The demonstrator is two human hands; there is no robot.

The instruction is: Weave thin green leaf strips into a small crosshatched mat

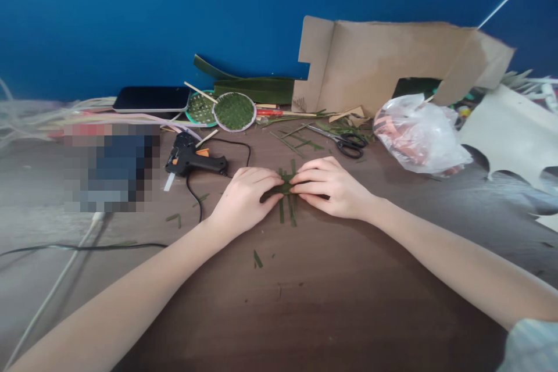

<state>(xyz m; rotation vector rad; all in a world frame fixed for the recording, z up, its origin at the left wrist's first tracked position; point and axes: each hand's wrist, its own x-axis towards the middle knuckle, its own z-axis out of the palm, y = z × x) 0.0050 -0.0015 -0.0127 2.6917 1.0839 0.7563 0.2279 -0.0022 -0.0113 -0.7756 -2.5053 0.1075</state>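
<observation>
A small weave of green leaf strips (288, 189) lies on the brown table (331, 290), its loose ends sticking out toward me and away. My left hand (244, 197) presses on its left side with curled fingers. My right hand (333, 186) pinches its right side, fingertips meeting the left hand's over the crossing. Both hands hold the strips flat against the table.
A black glue gun (192, 158) with its cord lies left of my hands. Scissors (346, 142) and loose leaf strips lie behind. Two round woven discs (233, 111), a phone (152, 99), cut cardboard (383, 64) and a plastic bag (418, 133) stand further back.
</observation>
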